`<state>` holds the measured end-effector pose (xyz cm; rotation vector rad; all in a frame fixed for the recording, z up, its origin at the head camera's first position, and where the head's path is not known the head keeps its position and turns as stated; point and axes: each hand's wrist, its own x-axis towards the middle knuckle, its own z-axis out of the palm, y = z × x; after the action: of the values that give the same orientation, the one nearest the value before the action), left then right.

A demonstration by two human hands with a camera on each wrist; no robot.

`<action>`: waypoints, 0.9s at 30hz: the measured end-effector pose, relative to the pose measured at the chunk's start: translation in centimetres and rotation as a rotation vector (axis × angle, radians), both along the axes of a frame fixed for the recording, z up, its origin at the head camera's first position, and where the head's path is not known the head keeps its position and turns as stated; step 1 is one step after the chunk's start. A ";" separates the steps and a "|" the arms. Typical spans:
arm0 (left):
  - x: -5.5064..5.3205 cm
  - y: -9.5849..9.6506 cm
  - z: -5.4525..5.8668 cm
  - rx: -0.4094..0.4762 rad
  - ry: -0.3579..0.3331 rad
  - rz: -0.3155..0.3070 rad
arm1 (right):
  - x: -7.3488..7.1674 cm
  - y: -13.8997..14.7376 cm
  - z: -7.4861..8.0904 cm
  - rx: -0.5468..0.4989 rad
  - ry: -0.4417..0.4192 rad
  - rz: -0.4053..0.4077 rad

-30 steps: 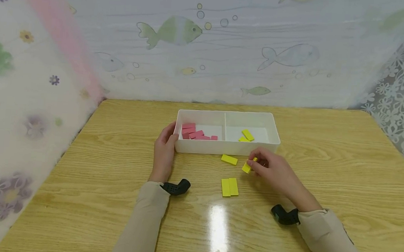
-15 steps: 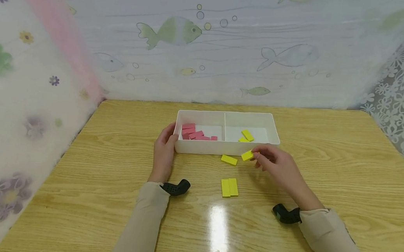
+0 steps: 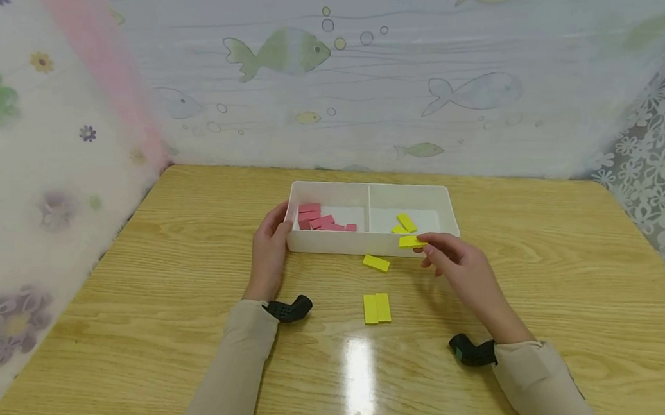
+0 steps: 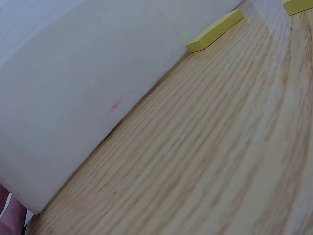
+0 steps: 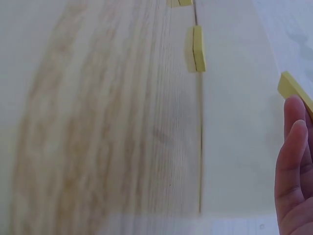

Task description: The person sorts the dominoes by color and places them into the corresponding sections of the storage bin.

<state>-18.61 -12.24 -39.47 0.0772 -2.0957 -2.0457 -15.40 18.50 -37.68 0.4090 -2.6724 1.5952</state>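
Note:
A white two-compartment box (image 3: 336,242) stands on the table in the head view. My left hand (image 3: 269,254) holds its left end, with the thumb at the front corner and the other fingers partly hidden behind the side wall. My right hand (image 3: 464,265) pinches a yellow block (image 3: 409,242) between thumb and fingers, raised in front of the right compartment's front wall. In the right wrist view, the held block (image 5: 289,87) shows beyond the fingertips (image 5: 293,105). Yellow blocks (image 3: 406,222) lie in the right compartment, and several pink blocks (image 3: 308,219) lie in the left one.
One loose yellow block (image 3: 376,263) lies just before the box's front wall. Closer to me, two yellow blocks (image 3: 383,307) lie side by side on the wooden table (image 3: 156,324). Behind the table rises a wall covering (image 3: 373,127) with painted fish.
My right hand has lifted the yellow block from the table and raised it toward the box's front rim, turning it nearly level. My left hand has stayed at the box's left end.

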 end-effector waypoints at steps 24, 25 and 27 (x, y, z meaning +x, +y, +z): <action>-0.2 -0.1 -0.1 0.005 -0.016 0.008 | -0.4 0.7 -0.6 -0.111 0.011 -0.108; -0.2 -0.1 -0.2 0.009 -0.017 0.007 | -0.4 0.7 -0.6 -0.108 0.011 -0.110; -0.4 -0.2 -0.4 0.016 -0.018 0.007 | -0.5 0.7 -0.6 -0.097 0.014 -0.112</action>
<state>-19.01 -12.44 -39.90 0.1059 -2.0871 -2.0660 -15.86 19.19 -38.27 0.2631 -2.5449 1.6748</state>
